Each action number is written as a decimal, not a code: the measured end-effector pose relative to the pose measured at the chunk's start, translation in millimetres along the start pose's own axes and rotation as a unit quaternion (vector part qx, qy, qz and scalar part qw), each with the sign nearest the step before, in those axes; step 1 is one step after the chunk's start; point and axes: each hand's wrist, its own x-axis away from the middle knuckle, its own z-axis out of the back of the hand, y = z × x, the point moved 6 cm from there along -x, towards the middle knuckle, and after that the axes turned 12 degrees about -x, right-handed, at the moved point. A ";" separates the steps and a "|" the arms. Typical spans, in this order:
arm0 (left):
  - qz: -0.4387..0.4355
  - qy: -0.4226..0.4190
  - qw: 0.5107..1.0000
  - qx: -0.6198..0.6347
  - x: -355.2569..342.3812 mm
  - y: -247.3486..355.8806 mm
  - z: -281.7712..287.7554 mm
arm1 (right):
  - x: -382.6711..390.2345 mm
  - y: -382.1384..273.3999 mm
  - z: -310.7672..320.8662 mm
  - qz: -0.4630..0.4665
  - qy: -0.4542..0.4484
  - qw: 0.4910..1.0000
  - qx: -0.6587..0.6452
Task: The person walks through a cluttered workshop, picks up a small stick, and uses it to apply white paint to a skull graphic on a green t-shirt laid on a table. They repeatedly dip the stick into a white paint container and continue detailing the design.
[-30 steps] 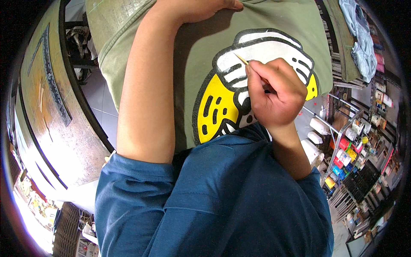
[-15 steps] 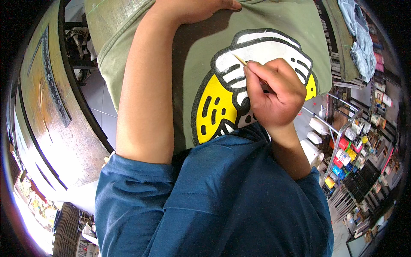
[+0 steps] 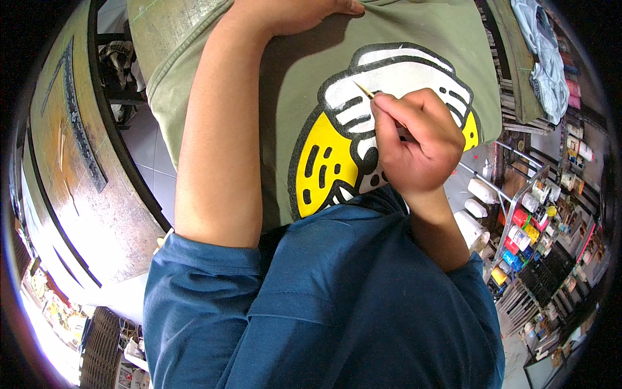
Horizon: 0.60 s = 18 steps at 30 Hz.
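An olive-green fabric garment point(image 3: 285, 84) spans a board in front of me, printed with a black-outlined design point(image 3: 317, 149) in white and yellow. My right hand point(image 3: 418, 139) pinches a thin, pointed pale wooden stick point(image 3: 366, 91), its tip at the white upper part of the design. At the top edge, my left hand point(image 3: 298, 14) rests on the fabric, one digit stretched along it; the rest of its fingers are cut off by the frame. My left forearm lies along the left of the print.
Left stands a worn board point(image 3: 110, 227) carrying a black strip point(image 3: 84, 123) and thin sticks point(image 3: 61, 152). At right, light-blue cloth point(image 3: 547, 84) lies on another board, above a metal rack holding several colourful paint containers point(image 3: 521, 233). A dark woven crate point(image 3: 97, 347) sits lower left.
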 end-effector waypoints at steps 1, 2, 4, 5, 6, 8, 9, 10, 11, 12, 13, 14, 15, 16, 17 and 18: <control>0.007 -0.006 1.000 -0.001 -1.1 -0.9 -0.6 | 0.4 0.3 0.4 -0.003 0.003 1.000 -0.001; 0.022 -0.015 1.000 -0.006 -4.4 -3.3 -2.3 | 0.6 0.5 0.7 -0.005 0.005 1.000 -0.003; 0.017 -0.006 1.000 -0.015 -3.1 -1.3 -1.4 | 0.0 -0.4 0.7 -0.004 0.001 1.000 -0.010; -0.003 0.012 1.000 -0.020 2.2 3.6 1.2 | -0.3 -0.6 0.8 -0.004 0.000 1.000 -0.014; -0.011 0.018 1.000 -0.019 3.2 4.6 1.7 | -0.3 -0.3 0.5 -0.002 -0.004 1.000 -0.015; -0.017 0.017 1.000 -0.010 2.1 2.5 1.1 | 0.1 0.7 -0.6 0.004 -0.013 1.000 -0.017; -0.010 0.006 1.000 -0.006 -0.1 0.5 0.2 | 0.0 0.8 -0.7 0.004 -0.012 1.000 -0.016; -0.002 -0.005 1.000 -0.003 -2.3 -1.5 -0.7 | -0.1 0.9 -0.8 0.004 -0.011 1.000 -0.015; 0.010 -0.022 1.000 -0.003 -5.4 -1.8 0.5 | 0.1 0.6 -0.6 0.004 -0.010 1.000 -0.014; 0.022 -0.038 0.999 -0.003 -7.2 -2.0 0.9 | -0.1 0.4 -0.2 0.003 -0.007 1.000 -0.013; 0.027 -0.038 0.999 -0.005 -7.4 -0.9 2.1 | -0.4 0.0 0.2 0.002 -0.005 1.000 -0.013; 0.032 -0.038 0.999 -0.006 -7.1 0.2 2.3 | -0.4 0.1 0.2 0.000 -0.002 1.000 -0.012; 0.037 -0.039 0.999 -0.006 -6.0 1.1 2.5 | -0.3 0.0 -0.2 0.002 -0.004 1.000 -0.011; 0.023 -0.020 0.999 -0.014 -2.6 3.4 3.4 | -0.3 0.1 -0.6 0.004 -0.006 1.000 -0.011; 0.009 0.000 1.000 -0.021 2.6 5.4 2.8 | -0.4 0.1 -0.9 0.005 -0.009 1.000 -0.011; 0.002 0.009 1.000 -0.025 4.0 6.5 3.1 | -0.6 0.2 -1.0 0.004 -0.008 1.000 -0.007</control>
